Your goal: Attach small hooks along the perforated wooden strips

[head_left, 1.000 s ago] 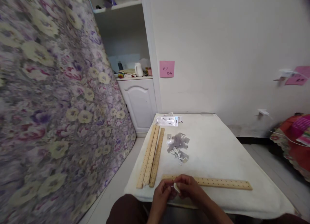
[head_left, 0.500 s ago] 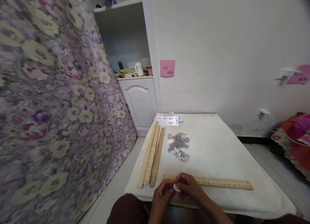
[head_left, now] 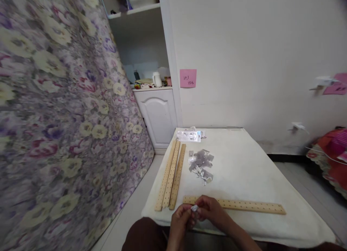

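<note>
My left hand (head_left: 181, 219) and my right hand (head_left: 211, 212) meet at the near edge of a white table (head_left: 244, 171). Together their fingertips pinch a small whitish piece (head_left: 194, 208); I cannot make out what it is. Just behind my hands a wooden strip with a row of holes (head_left: 238, 205) lies crosswise. Three more perforated wooden strips (head_left: 171, 175) lie side by side at the table's left. A heap of small metal fittings in clear bags (head_left: 201, 163) sits in the middle. A clear packet (head_left: 189, 136) lies at the far edge.
A floral patterned mattress or cloth (head_left: 59, 117) rises along the left. A white cupboard with shelves (head_left: 155, 113) stands behind, with a jug on it. Pink notes (head_left: 188, 78) are stuck on the wall. Red fabric (head_left: 330, 157) lies at the right.
My hands stay at the table's near edge. The white piece has turned between my fingers and shows smaller now. The view has shifted slightly.
</note>
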Motion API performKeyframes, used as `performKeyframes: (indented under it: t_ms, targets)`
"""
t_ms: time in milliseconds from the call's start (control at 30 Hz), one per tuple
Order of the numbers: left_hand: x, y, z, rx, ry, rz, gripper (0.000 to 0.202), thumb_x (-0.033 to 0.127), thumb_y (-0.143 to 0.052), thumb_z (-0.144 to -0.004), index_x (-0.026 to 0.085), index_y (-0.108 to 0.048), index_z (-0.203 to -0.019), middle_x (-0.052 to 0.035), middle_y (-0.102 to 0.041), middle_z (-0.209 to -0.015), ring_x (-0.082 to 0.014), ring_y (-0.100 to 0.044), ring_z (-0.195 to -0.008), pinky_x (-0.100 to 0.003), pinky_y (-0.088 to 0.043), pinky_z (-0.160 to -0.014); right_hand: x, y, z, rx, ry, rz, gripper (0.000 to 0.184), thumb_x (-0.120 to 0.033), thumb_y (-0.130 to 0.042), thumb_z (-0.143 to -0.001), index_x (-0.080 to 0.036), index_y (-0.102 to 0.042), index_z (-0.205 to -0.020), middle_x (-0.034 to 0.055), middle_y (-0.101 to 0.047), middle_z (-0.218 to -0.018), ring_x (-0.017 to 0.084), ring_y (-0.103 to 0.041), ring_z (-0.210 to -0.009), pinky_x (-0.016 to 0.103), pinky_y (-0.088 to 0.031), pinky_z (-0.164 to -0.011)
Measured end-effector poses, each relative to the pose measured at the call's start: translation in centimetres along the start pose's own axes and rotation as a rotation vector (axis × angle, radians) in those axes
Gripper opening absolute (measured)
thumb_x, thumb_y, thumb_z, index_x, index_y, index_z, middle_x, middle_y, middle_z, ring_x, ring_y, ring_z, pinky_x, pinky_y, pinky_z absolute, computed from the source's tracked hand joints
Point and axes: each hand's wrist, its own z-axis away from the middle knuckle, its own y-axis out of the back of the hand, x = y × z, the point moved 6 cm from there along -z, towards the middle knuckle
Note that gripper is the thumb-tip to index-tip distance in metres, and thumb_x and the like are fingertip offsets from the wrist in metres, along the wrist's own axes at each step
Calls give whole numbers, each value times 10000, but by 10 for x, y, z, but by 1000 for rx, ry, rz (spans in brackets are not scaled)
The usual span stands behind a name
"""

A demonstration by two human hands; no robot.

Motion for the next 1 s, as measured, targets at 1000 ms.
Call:
performKeyframes:
  t_ms: [1000]
  targets:
    - [23,26,8,296,-258,-998,354,290,-493,-768,195,-572,-1099,-75,-658,-1004,-217,-611,-899,-285,-434,-782,-11,-7,-69,79,168,722,139,-162,-506,-724,-181,-640,-756,-15,-612,-640,124,-544,-631,209,-369,-595]
